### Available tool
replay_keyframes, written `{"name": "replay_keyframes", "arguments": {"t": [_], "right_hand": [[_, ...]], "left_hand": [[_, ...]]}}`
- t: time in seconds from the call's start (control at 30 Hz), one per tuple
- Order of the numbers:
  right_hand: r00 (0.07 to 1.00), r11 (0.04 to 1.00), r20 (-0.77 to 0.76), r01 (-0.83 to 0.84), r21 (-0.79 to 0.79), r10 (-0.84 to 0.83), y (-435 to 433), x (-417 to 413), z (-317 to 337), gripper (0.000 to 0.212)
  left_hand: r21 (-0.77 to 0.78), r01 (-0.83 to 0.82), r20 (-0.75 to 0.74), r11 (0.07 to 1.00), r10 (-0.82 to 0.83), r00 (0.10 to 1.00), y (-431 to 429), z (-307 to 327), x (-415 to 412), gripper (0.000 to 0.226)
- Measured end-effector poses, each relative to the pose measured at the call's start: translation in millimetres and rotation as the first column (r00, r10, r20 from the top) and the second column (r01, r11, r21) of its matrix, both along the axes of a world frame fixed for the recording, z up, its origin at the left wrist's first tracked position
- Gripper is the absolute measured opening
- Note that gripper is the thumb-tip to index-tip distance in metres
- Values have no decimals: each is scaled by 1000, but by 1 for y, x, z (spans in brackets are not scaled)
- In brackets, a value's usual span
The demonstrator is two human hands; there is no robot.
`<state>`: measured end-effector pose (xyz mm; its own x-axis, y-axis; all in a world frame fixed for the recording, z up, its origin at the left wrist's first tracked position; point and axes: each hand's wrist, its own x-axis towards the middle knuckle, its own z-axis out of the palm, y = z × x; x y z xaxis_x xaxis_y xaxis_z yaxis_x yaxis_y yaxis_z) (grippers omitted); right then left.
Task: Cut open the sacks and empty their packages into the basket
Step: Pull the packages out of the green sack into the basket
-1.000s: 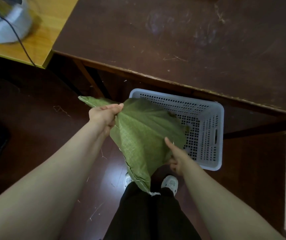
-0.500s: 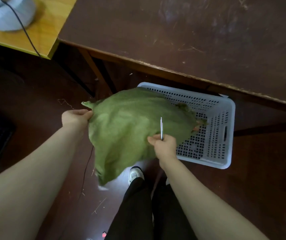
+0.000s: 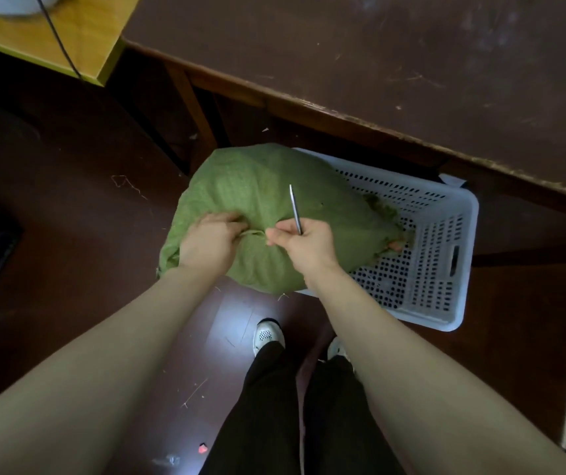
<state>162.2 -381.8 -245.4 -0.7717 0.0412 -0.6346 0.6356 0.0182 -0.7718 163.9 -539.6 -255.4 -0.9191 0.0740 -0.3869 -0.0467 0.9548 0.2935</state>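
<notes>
A green woven sack (image 3: 257,186) hangs bunched over the left end of a white perforated plastic basket (image 3: 446,269) on the floor. My left hand (image 3: 211,240) grips a gathered fold of the sack's cloth. My right hand (image 3: 303,240) pinches the same fold from the right and also holds a thin metal blade (image 3: 295,209) that points up and away. The sack's frayed open end (image 3: 382,209) lies inside the basket, with a bit of something orange (image 3: 396,247) showing at it. The rest of the sack's contents is hidden.
A dark brown table (image 3: 377,63) overhangs the basket's far side. A yellow table (image 3: 79,32) with a black cable (image 3: 59,39) stands at the upper left. My legs and white shoes (image 3: 267,335) are just below the sack. Loose threads lie on the dark floor.
My left hand moved right along the sack to meet the right hand at one gathered fold. The sack has bunched up and dropped lower over the basket.
</notes>
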Motion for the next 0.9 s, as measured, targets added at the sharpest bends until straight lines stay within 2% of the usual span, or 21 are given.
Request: {"name": "replay_keyframes", "arguments": {"t": [0.07, 0.13, 0.23, 0.3, 0.37, 0.43, 0.5, 0.57, 0.7, 0.83, 0.9], "right_hand": [[998, 999, -57, -20, 31, 22, 4, -3, -6, 8], [995, 976, -102, 31, 217, -9, 22, -6, -25, 19], [991, 810, -77, -46, 584, 112, 61, -8, -61, 41], [976, 728, 0, -164, 666, 219, 80, -10, -80, 60], [953, 662, 108, -276, 697, 284, 87, -17, -89, 69], [923, 587, 167, -352, 729, 346, 90, -25, -98, 62], [913, 545, 182, -368, 754, 365, 91, -33, -103, 37], [922, 541, 171, -346, 767, 348, 93, -37, -104, 21], [931, 555, 130, -311, 771, 340, 95, -30, -98, 22], [969, 666, 43, -199, 719, 244, 100, -22, -77, 23], [989, 742, -56, -64, 668, 136, 99, -27, -58, 23]], "left_hand": [[9, -173, 35, 985, 173, 984, 0, -1, -2, 31], [-43, -236, 33, 971, 238, 971, -4, -3, -4, 29], [-6, -297, -8, 955, 296, 955, -12, -12, -7, 26], [12, -324, -13, 946, 324, 946, -16, -20, -10, 25], [-10, -335, -14, 942, 335, 942, -17, -25, -11, 25], [-36, -335, -7, 941, 335, 942, -18, -28, -12, 24], [-58, -326, 5, 944, 326, 945, -22, -33, -14, 23], [-84, -304, 47, 949, 308, 950, -23, -38, -15, 19], [-123, -297, 147, 947, 313, 938, -14, -35, -12, 25], [-112, -305, 181, 946, 321, 929, -1, -13, -8, 19], [-83, -319, 172, 944, 329, 929, 1, 4, -13, 29]]}}
